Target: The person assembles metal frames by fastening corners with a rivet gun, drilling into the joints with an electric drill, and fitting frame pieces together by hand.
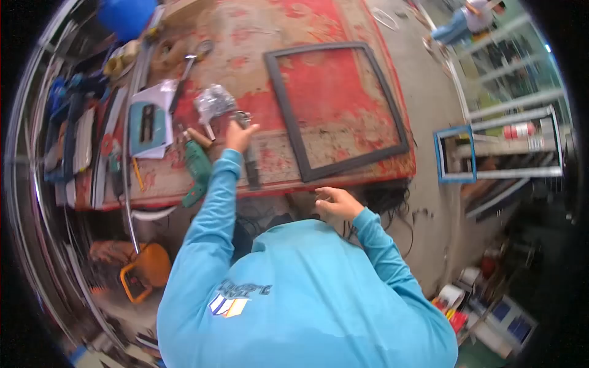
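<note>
My left hand [240, 136] is over the red, worn table and closed around a long dark tool with a metal head [250, 168]. Its exact kind is hard to make out. Just beyond that hand lies a crumpled clear plastic bag [215, 102]. A green power drill [196, 167] rests to its left. My right hand [339, 203] is held by the front table edge with its fingers apart and nothing in them. Nearest to it is a dark rectangular frame [293, 116], lying flat on the table.
Papers with a teal folder [149, 126] lie on the left of the table [257, 18]. Metal bars and a crowded tool bin stand farther left. An orange machine [153, 265] is on the floor. A blue-ended rack [455, 154] stands right; a person [472, 18] is at far right.
</note>
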`<state>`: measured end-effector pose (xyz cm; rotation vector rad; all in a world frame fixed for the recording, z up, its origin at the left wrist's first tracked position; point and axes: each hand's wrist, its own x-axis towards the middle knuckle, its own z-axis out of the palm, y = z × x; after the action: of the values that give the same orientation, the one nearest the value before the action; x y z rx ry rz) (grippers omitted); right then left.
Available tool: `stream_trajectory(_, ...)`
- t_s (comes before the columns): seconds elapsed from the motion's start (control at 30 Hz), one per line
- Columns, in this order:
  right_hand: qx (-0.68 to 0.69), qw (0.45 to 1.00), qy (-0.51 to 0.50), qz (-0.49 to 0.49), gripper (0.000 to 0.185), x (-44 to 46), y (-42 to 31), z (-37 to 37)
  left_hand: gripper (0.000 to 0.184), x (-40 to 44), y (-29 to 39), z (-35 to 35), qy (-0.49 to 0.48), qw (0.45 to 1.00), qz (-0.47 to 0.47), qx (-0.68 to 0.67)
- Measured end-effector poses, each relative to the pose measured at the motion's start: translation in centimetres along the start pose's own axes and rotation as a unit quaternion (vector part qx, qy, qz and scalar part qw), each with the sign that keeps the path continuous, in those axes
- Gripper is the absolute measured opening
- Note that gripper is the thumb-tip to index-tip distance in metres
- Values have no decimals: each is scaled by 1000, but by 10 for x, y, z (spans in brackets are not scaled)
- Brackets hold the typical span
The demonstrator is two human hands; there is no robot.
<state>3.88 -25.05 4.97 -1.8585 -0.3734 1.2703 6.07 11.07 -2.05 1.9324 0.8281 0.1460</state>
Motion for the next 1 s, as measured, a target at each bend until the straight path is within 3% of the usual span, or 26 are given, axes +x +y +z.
stream_trajectory(0.07,-269,961,55,31,57,2,30,-14,53,41,-52,7,-31,994,24,102)
stream_trajectory(0.1,-292,953,70,39,56,-1,40,-17,57,60,-87,15,-36,989,35,137)
stream_trajectory(0.13,-271,959,78,34,55,-1,50,-22,59,53,-70,6,-71,973,47,214)
stream_trajectory(0.2,-241,965,94,36,54,1,63,-27,50,36,-77,13,51,948,82,302)
stream_trajectory(0.23,-254,960,110,33,54,4,65,-32,47,29,-68,12,43,937,54,343)
stream_trajectory(0.3,-263,956,127,35,54,11,72,-41,47,19,-70,19,112,934,111,321)
stream_trajectory(0.37,-288,938,194,12,53,29,80,-53,46,3,-66,28,114,938,132,298)
stream_trajectory(0.43,-373,886,272,-35,57,46,88,-65,46,-16,-68,35,120,941,154,276)
stream_trajectory(0.5,-442,856,267,-1,64,58,86,-79,40,-38,-77,47,22,944,236,229)
stream_trajectory(0.63,-489,837,243,18,54,71,92,-106,35,-102,-72,67,-124,976,160,84)
stream_trajectory(0.7,-520,836,167,52,46,63,71,-110,44,-138,-69,78,-142,988,54,-31)
stream_trajectory(0.73,-549,811,200,-10,47,69,89,-105,49,-156,-56,80,-163,985,15,-60)
stream_trajectory(0.77,-546,813,202,-11,47,66,90,-96,55,-171,-47,76,-184,979,-25,-88)
stream_trajectory(0.83,-510,832,205,-84,54,55,79,-73,58,-185,-49,75,-96,973,162,133)
stream_trajectory(0.93,-457,846,218,-168,53,32,45,-51,61,-210,25,52,-59,964,227,122)
stream_trajectory(1.0,-453,840,225,-199,52,11,12,-42,54,-210,65,49,-49,915,330,228)
